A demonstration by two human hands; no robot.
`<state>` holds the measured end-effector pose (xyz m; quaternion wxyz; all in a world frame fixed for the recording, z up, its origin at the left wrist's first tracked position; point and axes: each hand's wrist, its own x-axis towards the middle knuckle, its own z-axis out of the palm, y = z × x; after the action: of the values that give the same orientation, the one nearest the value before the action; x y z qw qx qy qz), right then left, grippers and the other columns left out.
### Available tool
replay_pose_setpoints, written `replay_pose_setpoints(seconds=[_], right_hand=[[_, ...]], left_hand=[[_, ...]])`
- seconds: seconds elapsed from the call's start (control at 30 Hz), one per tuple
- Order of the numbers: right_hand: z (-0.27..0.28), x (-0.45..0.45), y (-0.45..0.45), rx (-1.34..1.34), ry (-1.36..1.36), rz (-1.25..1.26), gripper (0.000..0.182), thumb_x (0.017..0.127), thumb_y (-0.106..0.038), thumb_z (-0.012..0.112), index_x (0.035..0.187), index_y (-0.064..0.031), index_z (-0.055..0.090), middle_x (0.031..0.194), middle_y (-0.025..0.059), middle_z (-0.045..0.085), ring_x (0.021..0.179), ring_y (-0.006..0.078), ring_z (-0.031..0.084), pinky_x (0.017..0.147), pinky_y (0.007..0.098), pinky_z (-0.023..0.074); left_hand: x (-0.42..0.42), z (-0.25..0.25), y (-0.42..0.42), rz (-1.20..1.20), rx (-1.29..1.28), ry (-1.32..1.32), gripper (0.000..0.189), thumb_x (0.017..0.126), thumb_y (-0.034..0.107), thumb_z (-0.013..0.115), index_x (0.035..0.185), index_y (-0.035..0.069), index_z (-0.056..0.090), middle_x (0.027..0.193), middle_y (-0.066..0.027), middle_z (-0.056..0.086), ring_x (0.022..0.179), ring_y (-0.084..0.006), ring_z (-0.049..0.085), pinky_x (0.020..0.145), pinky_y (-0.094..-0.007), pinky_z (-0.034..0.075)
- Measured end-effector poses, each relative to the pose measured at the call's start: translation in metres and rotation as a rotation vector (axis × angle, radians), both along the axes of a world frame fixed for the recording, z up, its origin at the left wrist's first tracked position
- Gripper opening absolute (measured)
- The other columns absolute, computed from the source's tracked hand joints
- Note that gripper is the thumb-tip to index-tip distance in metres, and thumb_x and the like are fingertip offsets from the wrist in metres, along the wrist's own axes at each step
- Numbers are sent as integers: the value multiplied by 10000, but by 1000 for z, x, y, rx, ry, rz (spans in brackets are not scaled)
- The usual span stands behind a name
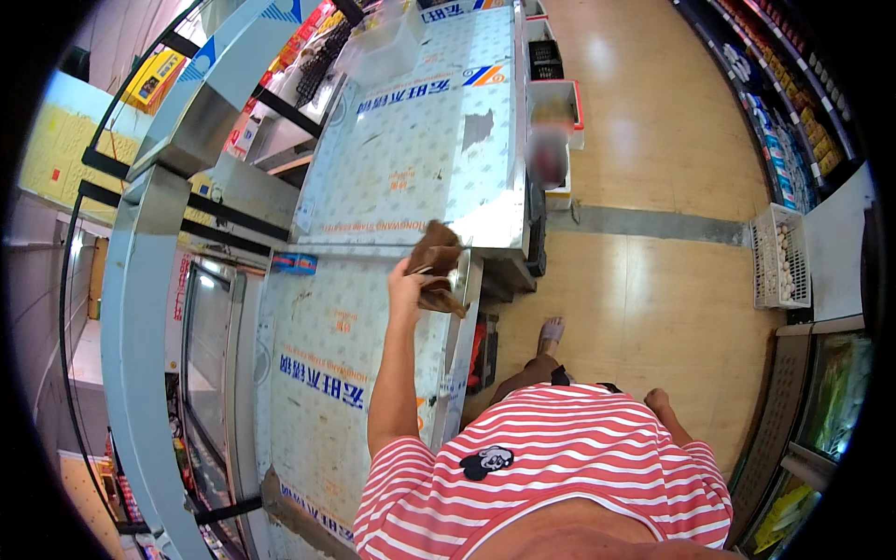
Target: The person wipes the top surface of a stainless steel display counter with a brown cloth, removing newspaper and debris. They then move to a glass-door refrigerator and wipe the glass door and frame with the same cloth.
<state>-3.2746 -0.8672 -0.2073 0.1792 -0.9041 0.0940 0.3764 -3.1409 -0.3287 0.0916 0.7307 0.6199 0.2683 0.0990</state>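
A crumpled brown cloth [435, 262] is gripped in my left hand [404, 287], my arm stretched out over the steel counter. The cloth lies over the seam where the near stainless steel counter top [329, 434] meets the far counter top [399, 161]. Both tops carry worn protective film with printed writing, torn in places. My right hand [656, 399] hangs by my side above the floor, fingers curled in, with nothing visible in it. A small blue and red box [294, 263] sits on the near counter's left edge.
A clear plastic bin [381, 42] stands at the far counter's left side. Black-railed steel shelving [143, 350] runs along the left. Boxes [575, 105] line the counter's right side. Across the wooden floor [665, 280] are a white basket of eggs [780, 259] and stocked shelves [791, 98].
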Motion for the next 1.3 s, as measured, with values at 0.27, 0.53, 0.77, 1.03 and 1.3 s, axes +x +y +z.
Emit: replay_pose_setpoints(seconds=[0.27,0.53,0.77,1.03,1.3], right_hand=[[-21,65,27,45,-56,132,210,664,-178,516,743,-6,607,680,175,588,588,238,584,554,335,468],[33,141,104,373,-221,-110,298,685,-142,541,933,23,543,745,151,594,603,201,574,559,306,462],[27,139,87,230,-97,48,336,655,-176,579,935,9,563,814,185,595,753,267,582,685,321,460],[33,152,50,220,-144,-6,332,650,-201,575,921,-8,581,879,206,577,846,309,560,756,337,442],[36,124,6,252,-184,-222,290,663,-162,548,899,5,576,839,203,583,796,306,571,718,349,450]], left_hand=[[42,-11,110,479,342,0,292,638,-106,451,919,-41,499,838,-130,561,699,-244,567,569,-346,483],[52,-63,129,467,997,349,351,661,21,458,1012,21,482,1017,-188,503,942,-350,474,781,-409,376],[43,-82,17,27,1041,133,360,588,-1,517,947,3,499,937,-167,516,887,-336,488,770,-376,394],[57,-47,-109,-542,431,93,355,596,-61,458,939,-11,536,803,-86,588,754,-157,552,701,-252,424],[69,-39,-164,-1150,1123,107,321,603,16,503,914,72,556,880,-130,542,856,-298,516,697,-384,426]])
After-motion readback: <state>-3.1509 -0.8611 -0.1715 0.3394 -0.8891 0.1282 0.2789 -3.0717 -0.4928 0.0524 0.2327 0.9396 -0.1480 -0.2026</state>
